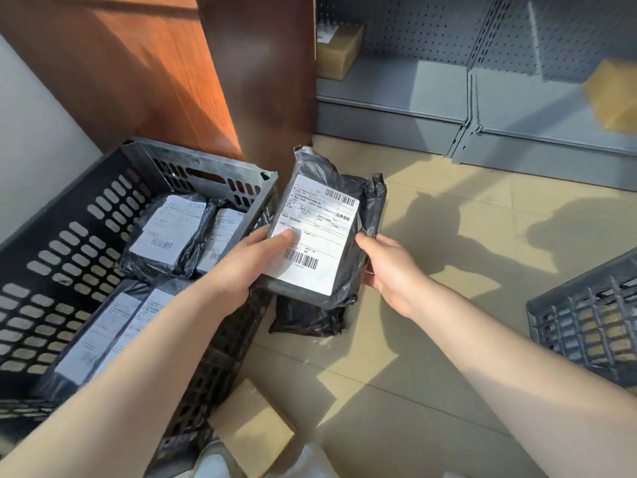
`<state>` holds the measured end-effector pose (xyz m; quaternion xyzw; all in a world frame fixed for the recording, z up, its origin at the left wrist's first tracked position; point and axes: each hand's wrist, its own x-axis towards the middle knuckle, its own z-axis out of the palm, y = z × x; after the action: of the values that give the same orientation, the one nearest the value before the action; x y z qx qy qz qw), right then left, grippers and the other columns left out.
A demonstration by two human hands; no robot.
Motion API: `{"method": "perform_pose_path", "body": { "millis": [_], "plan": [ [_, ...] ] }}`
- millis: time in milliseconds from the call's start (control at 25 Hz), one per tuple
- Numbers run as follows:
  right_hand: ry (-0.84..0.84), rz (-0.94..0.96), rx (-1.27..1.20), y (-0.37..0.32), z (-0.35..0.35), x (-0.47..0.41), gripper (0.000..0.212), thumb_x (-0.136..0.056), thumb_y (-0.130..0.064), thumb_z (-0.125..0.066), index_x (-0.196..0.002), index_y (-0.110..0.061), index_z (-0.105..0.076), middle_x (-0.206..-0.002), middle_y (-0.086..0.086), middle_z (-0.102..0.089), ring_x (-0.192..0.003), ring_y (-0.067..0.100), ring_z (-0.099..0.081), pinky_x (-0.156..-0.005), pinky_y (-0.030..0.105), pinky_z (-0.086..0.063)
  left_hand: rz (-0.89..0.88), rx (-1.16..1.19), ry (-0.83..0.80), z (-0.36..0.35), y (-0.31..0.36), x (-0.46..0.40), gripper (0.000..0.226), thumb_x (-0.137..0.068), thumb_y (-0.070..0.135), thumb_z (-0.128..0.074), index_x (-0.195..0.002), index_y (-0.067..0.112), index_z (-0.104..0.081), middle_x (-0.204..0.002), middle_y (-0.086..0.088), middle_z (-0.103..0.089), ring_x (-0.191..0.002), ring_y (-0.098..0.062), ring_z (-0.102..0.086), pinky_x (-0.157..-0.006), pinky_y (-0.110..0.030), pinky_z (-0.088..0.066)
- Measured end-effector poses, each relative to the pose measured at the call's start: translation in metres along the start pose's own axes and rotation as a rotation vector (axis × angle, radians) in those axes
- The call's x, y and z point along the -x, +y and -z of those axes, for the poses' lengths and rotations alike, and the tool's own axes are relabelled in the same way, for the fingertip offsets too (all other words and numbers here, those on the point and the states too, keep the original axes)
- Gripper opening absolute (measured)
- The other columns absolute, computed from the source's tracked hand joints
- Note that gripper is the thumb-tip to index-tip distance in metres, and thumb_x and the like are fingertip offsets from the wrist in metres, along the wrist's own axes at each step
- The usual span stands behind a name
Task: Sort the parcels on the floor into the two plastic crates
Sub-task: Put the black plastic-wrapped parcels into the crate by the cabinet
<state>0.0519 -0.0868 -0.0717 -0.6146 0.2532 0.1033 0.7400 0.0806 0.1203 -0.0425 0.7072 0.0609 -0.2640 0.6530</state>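
Hands, left (241, 267) and right (389, 263), grip black parcel (320, 236) | second parcel (306, 315) beneath | crate (69, 243) beside

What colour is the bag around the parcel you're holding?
Black, with a white label on the parcel. It shows in the head view.

The held parcel (324, 232) bears a white shipping label (315, 236) with two barcodes, one at its top right and one near its lower edge. Bold Chinese characters "业务类型" stand at the label's right edge. The remaining print is too small to read. Labels on the parcels in the left crate (69, 215) show barcodes and fine print, illegible.
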Motion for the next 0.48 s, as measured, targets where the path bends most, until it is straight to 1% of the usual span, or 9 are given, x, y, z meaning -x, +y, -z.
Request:
{"method": "perform_pose_path", "body": {
  "millis": [80,160,240,280,360,440,480],
  "plan": [
    [-0.05,0.015,-0.015,-0.014,-0.019,0.006,0.017,-0.103,-0.026,-0.051,-0.102,-0.022,-0.067,-0.103,-0.003,-0.077,-0.095,0.015,-0.072,-0.089,0.037,-0.057,-0.02,-0.03,0.036,0.019,0.014,0.004,0.03,-0.092,0.039,-0.064,-0.119,0.026,-0.065,-0.108,0.004,-0.076,-0.104,-0.02,-0.07,-0.102,-0.041,-0.048],
    [-0.09,0.021,-0.012,-0.026,-0.037,0.011,0.016,-0.103,-0.028,-0.051,-0.102,-0.023,-0.066,-0.099,-0.004,-0.077,-0.091,0.015,-0.072,-0.085,0.036,-0.059,-0.055,-0.047,0.084,0.036,0.025,0.007,0.034,-0.094,0.037,-0.062,-0.123,0.021,-0.063,-0.109,0.0,-0.075,-0.105,-0.024,-0.07,-0.099,-0.044,-0.051],
    [-0.117,0.022,-0.002,-0.034,-0.055,0.013,0.017,-0.103,-0.028,-0.051,-0.106,-0.019,-0.065,-0.103,0.001,-0.075,-0.087,0.016,-0.071,-0.083,0.036,-0.06,-0.087,-0.058,0.159,0.054,0.034,0.01,0.034,-0.093,0.037,-0.063,-0.123,0.021,-0.063,-0.107,0.0,-0.076,-0.105,-0.024,-0.07,-0.099,-0.045,-0.051],
    [-0.13,0.021,0.004,-0.036,-0.065,0.013,0.019,-0.103,-0.029,-0.051,-0.109,-0.017,-0.063,-0.108,0.005,-0.074,-0.086,0.018,-0.07,-0.085,0.038,-0.06,-0.092,-0.055,0.179,0.065,0.037,0.01,0.032,-0.093,0.038,-0.063,-0.12,0.021,-0.065,-0.107,0.0,-0.076,-0.104,-0.023,-0.071,-0.101,-0.046,-0.05],
    [-0.163,0.02,0.043,-0.038,-0.083,0.011,0.024,-0.102,-0.033,-0.051,-0.114,-0.014,-0.06,-0.117,0.012,-0.07,-0.094,0.022,-0.068,-0.09,0.043,-0.058,-0.069,-0.064,0.183,0.086,0.041,0.011,0.029,-0.094,0.04,-0.061,-0.115,0.023,-0.068,-0.106,0.002,-0.076,-0.103,-0.02,-0.071,-0.107,-0.046,-0.043],
    [-0.19,0.021,0.103,-0.035,-0.101,0.011,0.038,-0.101,-0.04,-0.051,-0.122,-0.01,-0.058,-0.124,0.017,-0.064,-0.104,0.026,-0.065,-0.093,0.044,-0.057,-0.023,-0.08,0.188,0.108,0.039,0.011,0.033,-0.093,0.045,-0.059,-0.116,0.023,-0.069,-0.108,0.002,-0.076,-0.106,-0.02,-0.07,-0.111,-0.046,-0.036],
    [-0.193,0.03,0.148,-0.031,-0.109,0.011,0.045,-0.101,-0.043,-0.049,-0.126,-0.006,-0.056,-0.126,0.021,-0.061,-0.107,0.027,-0.064,-0.095,0.045,-0.055,0.002,-0.068,0.2,0.117,0.037,0.01,0.034,-0.094,0.045,-0.059,-0.116,0.021,-0.068,-0.108,0.0,-0.076,-0.105,-0.022,-0.07,-0.11,-0.047,-0.037]
  ]
}}
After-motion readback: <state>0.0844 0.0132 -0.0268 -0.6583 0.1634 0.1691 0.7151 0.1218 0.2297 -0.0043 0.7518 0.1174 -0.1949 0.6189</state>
